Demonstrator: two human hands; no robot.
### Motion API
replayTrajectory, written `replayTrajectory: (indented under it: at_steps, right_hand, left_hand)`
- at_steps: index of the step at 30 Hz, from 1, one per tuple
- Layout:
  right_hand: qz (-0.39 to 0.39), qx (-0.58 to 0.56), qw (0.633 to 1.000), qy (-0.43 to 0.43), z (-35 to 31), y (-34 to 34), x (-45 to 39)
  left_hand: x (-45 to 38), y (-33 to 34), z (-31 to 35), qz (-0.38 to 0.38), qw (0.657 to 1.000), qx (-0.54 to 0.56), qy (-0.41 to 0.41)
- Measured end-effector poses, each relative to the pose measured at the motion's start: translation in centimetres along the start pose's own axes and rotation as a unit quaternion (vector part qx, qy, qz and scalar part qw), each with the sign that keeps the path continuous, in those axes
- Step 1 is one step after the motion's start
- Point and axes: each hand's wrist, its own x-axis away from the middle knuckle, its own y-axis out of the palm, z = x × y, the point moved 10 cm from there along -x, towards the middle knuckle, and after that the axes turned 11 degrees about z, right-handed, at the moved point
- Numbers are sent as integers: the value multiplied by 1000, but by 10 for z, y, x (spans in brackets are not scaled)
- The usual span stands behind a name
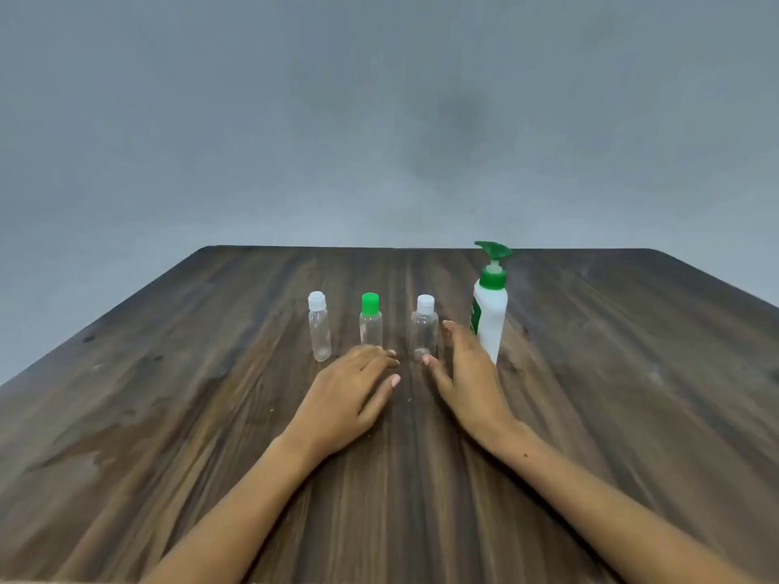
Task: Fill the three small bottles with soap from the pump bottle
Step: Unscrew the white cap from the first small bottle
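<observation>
Three small clear bottles stand upright in a row on the dark wooden table (210,415): a slim one with a white cap (319,328) on the left, a green-capped one (371,321) in the middle, a white-capped one (424,328) on the right. All three look empty and capped. Right of them stands the white pump bottle (490,314) with a green pump head. My left hand (352,394) lies flat on the table, in front of the green-capped bottle. My right hand (468,373) stands on its edge, fingers straight, between the right small bottle and the pump bottle, holding nothing.
A plain grey wall rises behind the table's far edge (421,247). Bare wood stretches to the left and right of the bottles and in front of my hands.
</observation>
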Motion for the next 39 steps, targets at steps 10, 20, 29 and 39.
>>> replayTrajectory:
  at_steps: [10,20,29,39]
  right_hand:
    - [51,-56,993,85,1,17,-27]
    - [-130,-289,943,102,-24,-7,25]
    - [-187,-261,945,56,-29,1,29]
    - [-137,-267,951,68,-21,-2,24]
  left_hand:
    - [1,-12,-8,33,999,-10,-16]
    - [-1,-11,-8,28,949,228,-218]
    - [-13,-15,-6,65,882,348,-309]
    - [-12,2,-3,0,883,362,-301]
